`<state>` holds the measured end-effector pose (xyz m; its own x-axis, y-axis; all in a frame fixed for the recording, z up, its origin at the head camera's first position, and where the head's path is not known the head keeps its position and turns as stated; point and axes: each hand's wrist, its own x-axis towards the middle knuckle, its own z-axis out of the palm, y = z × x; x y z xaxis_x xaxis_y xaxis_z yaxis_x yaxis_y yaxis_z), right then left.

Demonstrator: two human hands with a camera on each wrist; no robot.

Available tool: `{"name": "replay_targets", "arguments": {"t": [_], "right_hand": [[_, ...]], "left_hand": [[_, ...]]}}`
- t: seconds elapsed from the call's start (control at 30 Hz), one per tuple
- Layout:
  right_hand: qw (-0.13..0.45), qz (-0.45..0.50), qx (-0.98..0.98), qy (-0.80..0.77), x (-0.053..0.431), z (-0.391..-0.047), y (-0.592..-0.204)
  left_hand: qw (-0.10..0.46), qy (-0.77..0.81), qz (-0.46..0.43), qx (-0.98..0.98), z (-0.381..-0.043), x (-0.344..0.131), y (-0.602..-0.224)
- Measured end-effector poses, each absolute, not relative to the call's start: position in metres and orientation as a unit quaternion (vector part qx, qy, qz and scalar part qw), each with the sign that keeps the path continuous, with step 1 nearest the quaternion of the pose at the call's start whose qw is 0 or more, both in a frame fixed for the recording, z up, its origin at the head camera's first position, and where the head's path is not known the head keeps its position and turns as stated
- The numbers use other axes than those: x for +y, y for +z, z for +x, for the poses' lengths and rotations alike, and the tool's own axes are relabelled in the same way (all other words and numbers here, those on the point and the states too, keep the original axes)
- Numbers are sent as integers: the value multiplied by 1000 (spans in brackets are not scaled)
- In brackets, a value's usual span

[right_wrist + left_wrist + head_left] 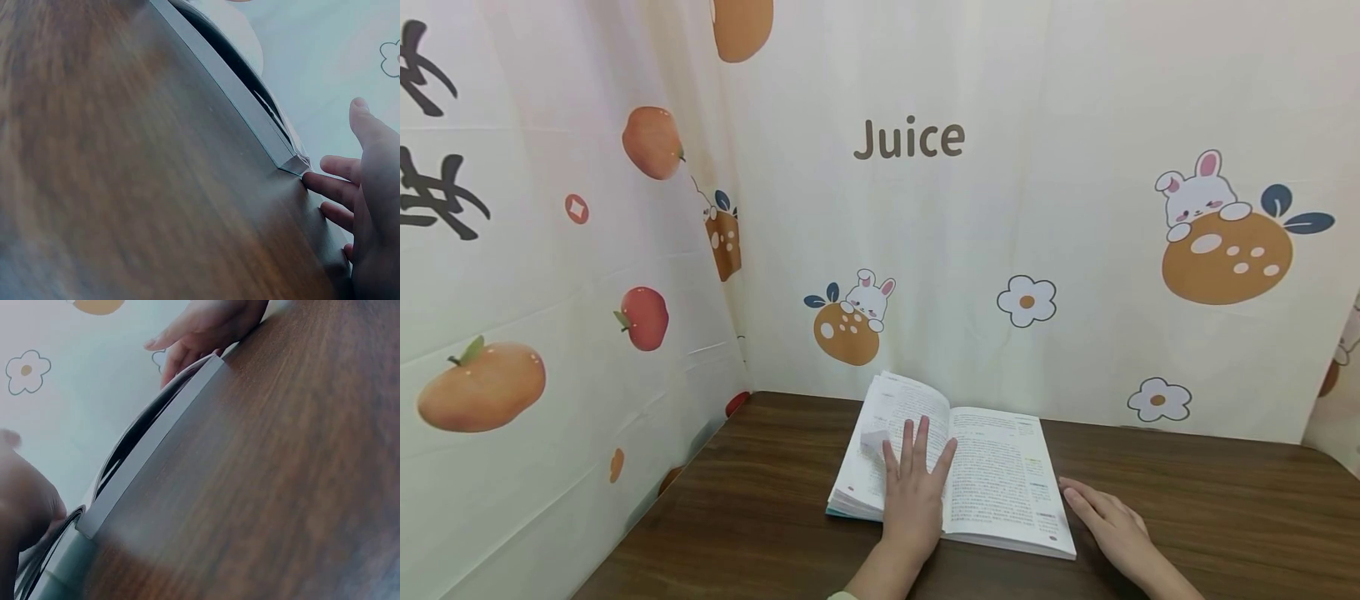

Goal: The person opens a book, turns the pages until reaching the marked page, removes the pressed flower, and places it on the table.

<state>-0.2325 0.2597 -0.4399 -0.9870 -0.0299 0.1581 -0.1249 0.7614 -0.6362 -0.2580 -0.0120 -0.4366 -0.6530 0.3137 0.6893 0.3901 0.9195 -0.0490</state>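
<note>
An open book point(992, 475) lies on the brown table, its printed pages facing up. Across the left page near the spine rests my left hand point(914, 496), fingers spread and straight. A small fold of paper point(873, 439) sticks up beside its fingers on that page. My right hand point(1108, 525) lies on the table by the book's right edge, fingers loosely extended. In the right wrist view, the fingertips of the right hand point(369, 187) are right at the corner of the book point(225, 81). The left wrist view catches the book's lower edge point(156, 444) from the side.
The brown wooden table point(737, 500) runs back to a white printed curtain point(1075, 125) close behind the book. Another stretch of curtain point(572, 375) borders the table's left side.
</note>
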Motion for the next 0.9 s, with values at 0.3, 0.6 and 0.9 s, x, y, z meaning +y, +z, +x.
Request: {"name": "replay_targets", "arguments": {"t": [0.3, 0.6, 0.9], "right_hand": [[58, 37, -937, 342, 260, -233, -439], [75, 58, -943, 318, 261, -233, -444], [59, 79, -940, 326, 264, -230, -443]], "left_hand": [[214, -51, -274, -936, -253, -9, -434], [113, -138, -296, -938, -250, -8, -437], [62, -163, -331, -927, -249, -9, -438]]}}
